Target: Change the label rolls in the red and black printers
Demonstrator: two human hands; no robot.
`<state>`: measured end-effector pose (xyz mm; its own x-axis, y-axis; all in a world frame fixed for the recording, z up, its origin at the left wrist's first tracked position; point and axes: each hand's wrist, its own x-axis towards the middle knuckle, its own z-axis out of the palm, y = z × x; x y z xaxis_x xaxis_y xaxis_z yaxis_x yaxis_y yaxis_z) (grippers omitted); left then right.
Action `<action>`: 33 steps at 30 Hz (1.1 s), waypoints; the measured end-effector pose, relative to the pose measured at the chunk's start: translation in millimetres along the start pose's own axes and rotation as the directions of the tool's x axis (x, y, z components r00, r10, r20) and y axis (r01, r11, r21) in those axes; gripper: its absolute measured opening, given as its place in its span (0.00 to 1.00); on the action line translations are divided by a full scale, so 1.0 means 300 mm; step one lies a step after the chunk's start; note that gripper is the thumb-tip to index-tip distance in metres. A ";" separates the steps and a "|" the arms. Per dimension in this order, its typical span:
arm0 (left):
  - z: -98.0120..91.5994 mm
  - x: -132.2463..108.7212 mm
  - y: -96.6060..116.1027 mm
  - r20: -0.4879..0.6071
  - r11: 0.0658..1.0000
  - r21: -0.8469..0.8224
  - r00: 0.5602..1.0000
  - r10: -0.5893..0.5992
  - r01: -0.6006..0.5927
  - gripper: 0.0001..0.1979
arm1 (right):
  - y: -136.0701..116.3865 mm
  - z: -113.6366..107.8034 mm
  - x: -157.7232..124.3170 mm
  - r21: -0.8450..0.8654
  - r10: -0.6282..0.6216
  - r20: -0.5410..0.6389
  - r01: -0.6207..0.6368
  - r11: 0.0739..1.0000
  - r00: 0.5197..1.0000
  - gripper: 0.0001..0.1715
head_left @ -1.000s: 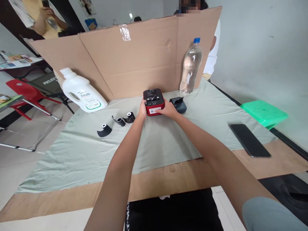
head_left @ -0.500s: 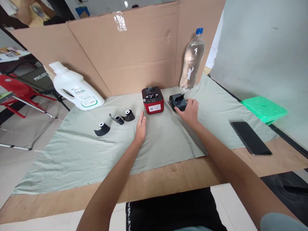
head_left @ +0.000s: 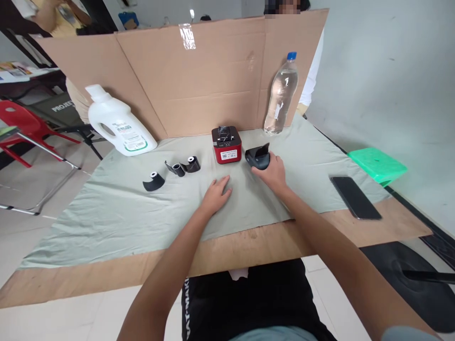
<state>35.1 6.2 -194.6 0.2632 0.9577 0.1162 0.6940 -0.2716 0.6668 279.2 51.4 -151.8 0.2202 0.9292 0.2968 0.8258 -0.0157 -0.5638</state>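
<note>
My right hand [head_left: 273, 174] grips the right side and near edge of a small black portable label printer [head_left: 259, 159], which has a black strip standing up from its top. Whether the printer is raised off the cloth I cannot tell. My left hand [head_left: 215, 196] rests on the grey-green cloth [head_left: 128, 222], fingers stretched out and holding nothing. Just beyond it sits a red and black label printer [head_left: 227, 154] with a white sticker on its front. Left of that lie three black paper rolls, partly unwound: one roll [head_left: 154, 182], a second roll [head_left: 177, 169] and a third roll [head_left: 193, 164].
A cardboard screen [head_left: 209, 80] stands along the back. Against it lean a white jug [head_left: 122, 121] and a clear water bottle [head_left: 282, 97]. A phone [head_left: 355, 197] lies at the right edge, near a green stool [head_left: 377, 165]. People stand behind the screen.
My left hand has come down onto the cloth, nearer me and away from the red printer. The black printer has shifted slightly towards me and tilted in my right hand. The view has shifted.
</note>
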 end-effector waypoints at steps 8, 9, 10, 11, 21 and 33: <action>0.006 -0.044 0.037 -0.009 0.995 -0.064 0.997 -0.079 0.078 0.26 | -0.153 -0.034 -0.403 0.061 -0.054 0.130 0.046 0.997 0.990 0.56; 0.011 -0.051 0.036 -0.021 0.994 -0.070 0.996 -0.090 0.088 0.25 | -0.170 -0.024 -0.426 0.042 -0.057 0.125 0.052 0.998 0.991 0.56; 0.015 -0.058 0.035 -0.032 0.993 -0.071 0.995 -0.092 0.090 0.25 | -0.184 -0.014 -0.443 0.020 -0.056 0.116 0.054 0.998 0.992 0.57; 0.019 -0.065 0.034 -0.038 0.994 -0.064 0.995 -0.087 0.085 0.25 | -0.196 -0.004 -0.456 -0.003 -0.047 0.108 0.048 0.999 0.993 0.57; 0.029 -0.077 0.056 -0.090 0.997 -0.003 0.993 -0.075 0.075 0.24 | -0.193 0.033 -0.489 -0.067 0.043 0.070 -0.039 0.997 0.997 0.64; -0.012 -0.085 0.105 -0.123 0.935 -0.159 0.934 -0.337 0.316 0.17 | -0.157 0.069 -0.482 -0.033 0.016 0.047 -0.015 0.999 0.999 0.63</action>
<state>47.9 -26.6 -173.8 -0.0705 0.9972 -0.0252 0.6253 0.0639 0.7777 197.6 -74.5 -184.0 0.2093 0.9450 0.2512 0.8392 -0.0417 -0.5421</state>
